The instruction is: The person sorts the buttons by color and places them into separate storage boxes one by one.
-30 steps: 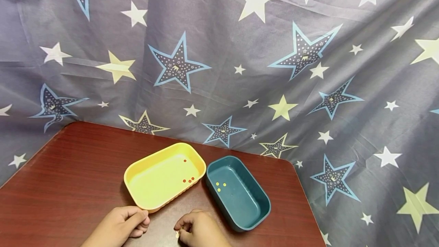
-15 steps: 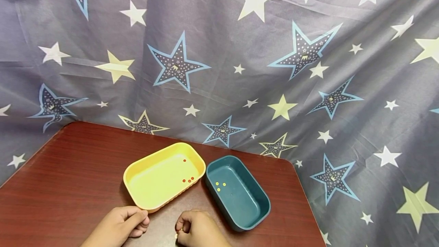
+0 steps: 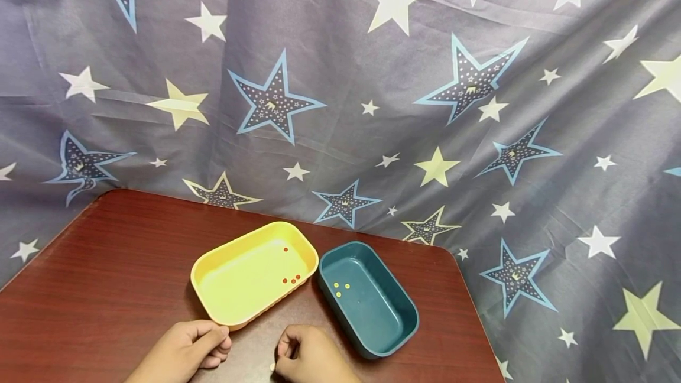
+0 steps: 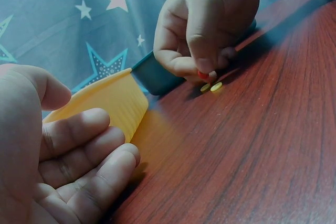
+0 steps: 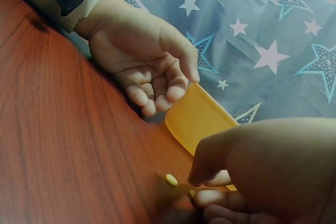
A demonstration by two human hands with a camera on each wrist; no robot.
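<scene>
My left hand grips the near corner of a yellow plastic bin, its thumb at the rim and its fingers curled below. Several small red discs lie inside that bin. To the right, my right hand is low over the table in front of the bins. Between its thumb and finger, the left wrist view shows a small red disc. Just under those fingertips are two yellow discs, one of them a yellow disc lying on the wood; the right wrist view shows a yellow disc beside the fingers.
A teal bin stands right of the yellow one, close to its corner, with three yellow discs in it. Both rest on a reddish-brown wooden table. A grey star-print cloth hangs behind the table.
The right hand's fingertips have drawn slightly to the right, and less of the pale discs beside them shows in the head view. The left hand and both bins have stayed in place.
</scene>
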